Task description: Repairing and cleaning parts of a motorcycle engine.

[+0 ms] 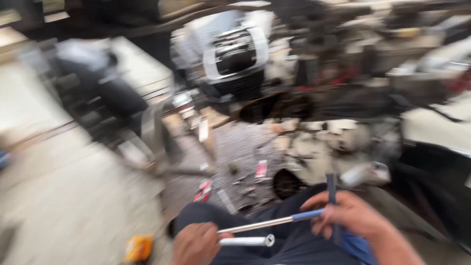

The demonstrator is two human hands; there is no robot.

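the whole view is smearing with motion blur, so many things are staying hard to name. at the far left a pale concrete floor is filling the frame, and a small orange packet is lying on it near the bottom edge. further up on the left a dark blurred machine part is sitting beside a pale slab. at the bottom, left of centre, the left hand is curling its fingers closed around a short silver socket tube, whose open round end is pointing to the right. just above it a long thin metal rod is running up and to the right, crossing over a dark trouser knee. beyond the knee, a red and white scrap and another small red and white piece are lying among litter on the gritty grey ground. higher up in the middle a white and black engine housing is standing amid dark clutter. moving right, the rod is ending in a blue grip, and the right hand is wrapping its fingers around that grip and around a dark upright bar sticking up from the fist. a blue cloth is showing under this hand. at the far right a white panel is blurring above something dark.
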